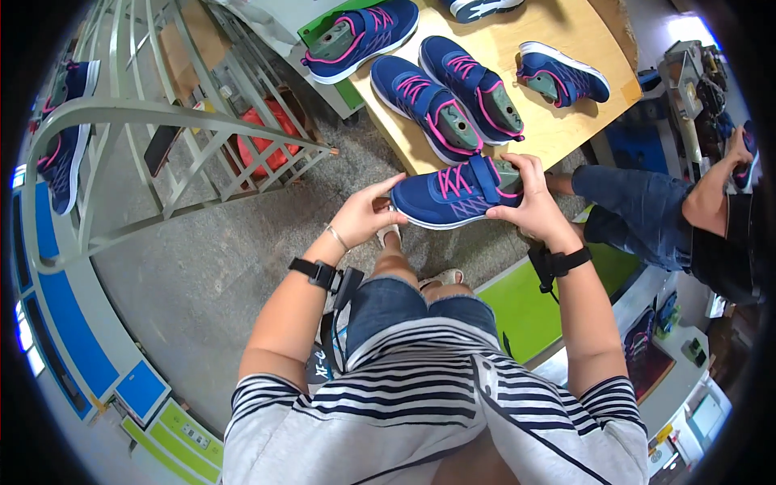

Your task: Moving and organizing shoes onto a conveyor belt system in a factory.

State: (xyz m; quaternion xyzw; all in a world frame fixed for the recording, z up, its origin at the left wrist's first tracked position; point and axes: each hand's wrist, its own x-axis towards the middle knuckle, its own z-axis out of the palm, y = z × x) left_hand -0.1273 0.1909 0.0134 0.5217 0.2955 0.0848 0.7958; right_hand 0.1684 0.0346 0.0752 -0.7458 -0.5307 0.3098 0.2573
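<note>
Sneaker (453, 194) held end to end.
Our left grip (360, 217) pinches toe, right grip (535, 206) heel, probably for steadiness; desk (558, 136) beyond.

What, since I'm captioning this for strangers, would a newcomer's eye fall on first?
A navy shoe with pink laces stands out near the centre, its toe at the left hand and heel in the right hand. Beyond it, matching shoes rest on a wooden table. At left, bright red material shows through a metal rack.
</note>
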